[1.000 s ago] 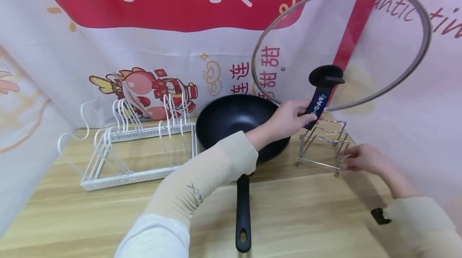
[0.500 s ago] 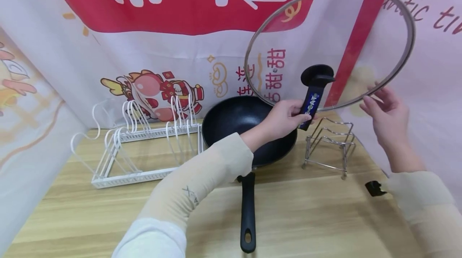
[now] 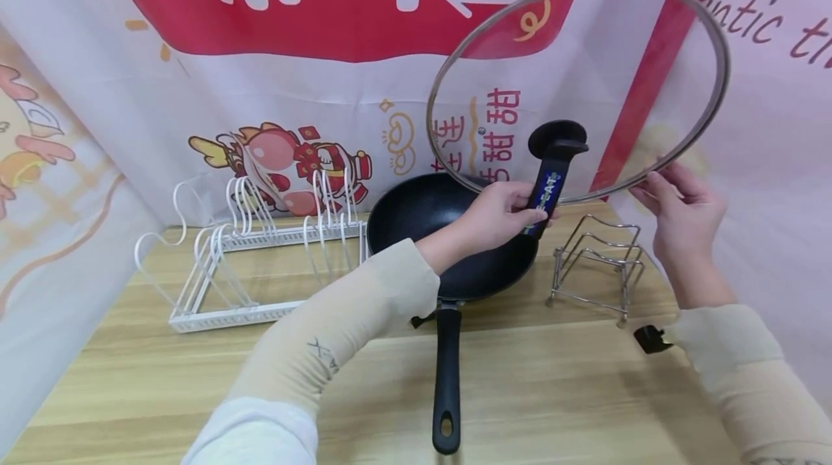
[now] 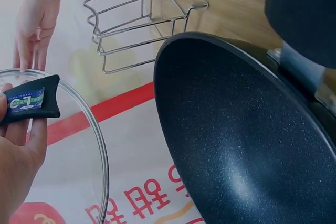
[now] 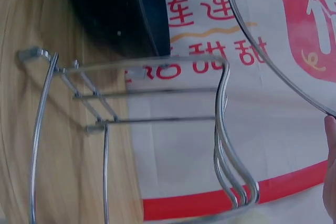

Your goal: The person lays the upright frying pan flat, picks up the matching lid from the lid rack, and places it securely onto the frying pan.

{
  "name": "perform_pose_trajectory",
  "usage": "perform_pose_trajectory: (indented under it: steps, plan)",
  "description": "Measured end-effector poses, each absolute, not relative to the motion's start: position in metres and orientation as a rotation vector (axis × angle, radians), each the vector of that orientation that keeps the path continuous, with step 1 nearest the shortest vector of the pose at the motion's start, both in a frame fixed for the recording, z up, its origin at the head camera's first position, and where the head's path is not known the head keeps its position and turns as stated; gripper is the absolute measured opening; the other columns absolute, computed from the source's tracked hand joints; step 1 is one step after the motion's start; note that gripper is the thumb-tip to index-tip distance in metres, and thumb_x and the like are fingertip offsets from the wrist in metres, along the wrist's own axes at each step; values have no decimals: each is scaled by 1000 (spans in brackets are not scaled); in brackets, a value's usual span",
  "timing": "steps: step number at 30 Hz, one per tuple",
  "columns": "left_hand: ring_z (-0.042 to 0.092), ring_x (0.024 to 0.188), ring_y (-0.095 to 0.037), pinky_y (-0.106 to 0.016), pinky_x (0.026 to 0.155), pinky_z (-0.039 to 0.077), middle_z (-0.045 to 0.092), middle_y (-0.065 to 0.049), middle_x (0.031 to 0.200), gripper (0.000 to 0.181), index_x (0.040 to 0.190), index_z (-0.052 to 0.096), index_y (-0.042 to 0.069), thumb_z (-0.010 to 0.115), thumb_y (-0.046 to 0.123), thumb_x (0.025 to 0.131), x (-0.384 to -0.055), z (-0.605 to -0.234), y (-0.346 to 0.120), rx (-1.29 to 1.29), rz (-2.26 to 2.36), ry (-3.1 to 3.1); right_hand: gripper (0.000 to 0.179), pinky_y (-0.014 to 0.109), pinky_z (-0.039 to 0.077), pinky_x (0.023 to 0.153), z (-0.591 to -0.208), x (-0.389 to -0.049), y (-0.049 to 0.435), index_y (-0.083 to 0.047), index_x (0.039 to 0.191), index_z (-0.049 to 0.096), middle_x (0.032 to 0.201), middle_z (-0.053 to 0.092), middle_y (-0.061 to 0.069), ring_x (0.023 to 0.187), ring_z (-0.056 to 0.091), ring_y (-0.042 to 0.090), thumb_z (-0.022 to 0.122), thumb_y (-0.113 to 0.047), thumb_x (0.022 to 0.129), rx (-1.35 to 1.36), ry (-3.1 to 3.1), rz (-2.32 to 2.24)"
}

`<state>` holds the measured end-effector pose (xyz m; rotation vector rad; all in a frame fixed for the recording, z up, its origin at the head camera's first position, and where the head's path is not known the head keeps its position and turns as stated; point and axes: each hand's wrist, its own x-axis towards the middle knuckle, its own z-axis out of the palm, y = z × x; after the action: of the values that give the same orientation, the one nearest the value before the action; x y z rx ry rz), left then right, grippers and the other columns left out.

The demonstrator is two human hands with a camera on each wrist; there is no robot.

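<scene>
A round glass lid [image 3: 604, 89] with a metal rim is held up on edge above the frying pan's right side. My left hand [image 3: 497, 218] grips the lid's black handle [image 3: 547, 187], which carries a blue label. At the lid's lower right, my right hand [image 3: 685, 216] pinches the rim between thumb and fingers; the left wrist view also shows that hand [image 4: 37, 30] at the rim. Beneath the lid sits a black frying pan [image 3: 448, 270], its long handle [image 3: 446, 378] toward me. A small chrome wire rack [image 3: 591, 302] stands right of the pan.
A white rack [image 3: 224, 317] with several upright loops stands left of the pan on the wood-grain table [image 3: 533, 393]. Printed cloth [image 3: 260, 89] hangs behind and at both sides. A black device [image 3: 652, 339] is attached at my right wrist.
My right hand has risen from beside the chrome rack to the lid's rim and taken hold of it. The lid has shifted a little left, still held by my left hand.
</scene>
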<state>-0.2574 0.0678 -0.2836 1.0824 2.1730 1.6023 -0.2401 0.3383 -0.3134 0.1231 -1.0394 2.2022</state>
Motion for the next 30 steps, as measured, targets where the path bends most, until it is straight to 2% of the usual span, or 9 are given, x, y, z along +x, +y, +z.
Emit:
perform_pose_trajectory:
  steps: [7, 14, 23, 30]
  plan:
    - [68, 109, -9, -20, 95, 51, 73, -11, 119, 23, 125, 67, 0, 59, 5, 104, -255, -284, 60, 1099, 1553, 2196, 26, 39, 59, 69, -312, -238, 328, 19, 111, 69, 89, 72, 22, 74, 75, 28, 69, 22, 85, 137, -980, 2230]
    - [67, 110, -10, -22, 94, 52, 74, -10, 116, 24, 127, 65, -2, 58, 3, 104, -250, -290, 48, 1098, 1577, 2161, 22, 38, 59, 70, -317, -235, 315, 19, 109, 69, 84, 72, 24, 72, 75, 28, 67, 22, 87, 150, -1023, 2205]
    - [68, 107, -13, -25, 93, 53, 73, -11, 110, 21, 123, 64, -3, 56, 1, 104, -234, -301, 28, 1067, 1549, 2152, 30, 33, 58, 71, -328, -228, 300, 17, 118, 65, 96, 75, 20, 76, 76, 25, 67, 18, 88, 184, -1122, 2130]
    - [68, 103, -16, -26, 92, 54, 72, -13, 107, 19, 121, 63, -7, 54, 0, 105, -235, -300, 18, 1127, 1513, 2154, 28, 33, 58, 72, -329, -225, 294, 16, 118, 65, 97, 75, 19, 74, 76, 24, 64, 20, 90, 202, -1143, 2093]
